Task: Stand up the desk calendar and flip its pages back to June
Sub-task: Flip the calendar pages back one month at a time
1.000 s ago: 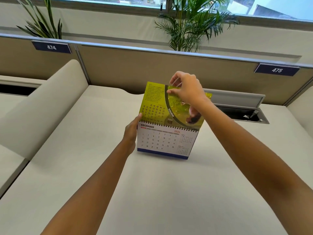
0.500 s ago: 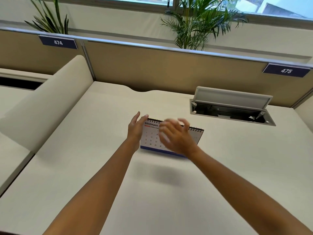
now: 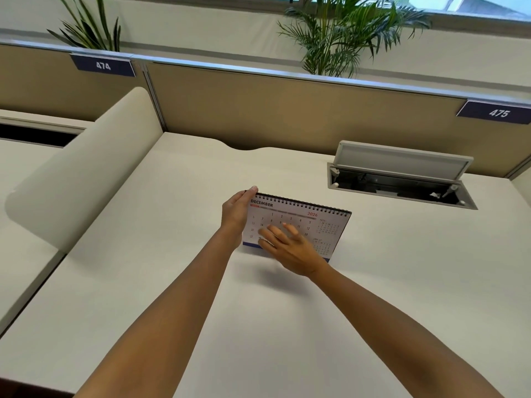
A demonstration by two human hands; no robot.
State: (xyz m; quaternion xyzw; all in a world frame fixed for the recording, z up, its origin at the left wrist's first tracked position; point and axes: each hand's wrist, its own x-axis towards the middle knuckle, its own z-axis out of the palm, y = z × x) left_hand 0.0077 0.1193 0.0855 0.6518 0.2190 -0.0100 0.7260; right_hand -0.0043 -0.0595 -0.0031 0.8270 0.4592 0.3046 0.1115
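both bare arms reach forward from the bottom of the view, forearms converging toward the middle. the left hand (image 3: 236, 211) is stretched out flat with fingers together and pointing away, its edge turned up and the fingertips at the far end. the right hand (image 3: 290, 249) is angled in toward the left, palm down, fingers spread loosely and slightly blurred, nothing gripped in it. the two hands are just beside each other, the right a little nearer the body, wrists straight.
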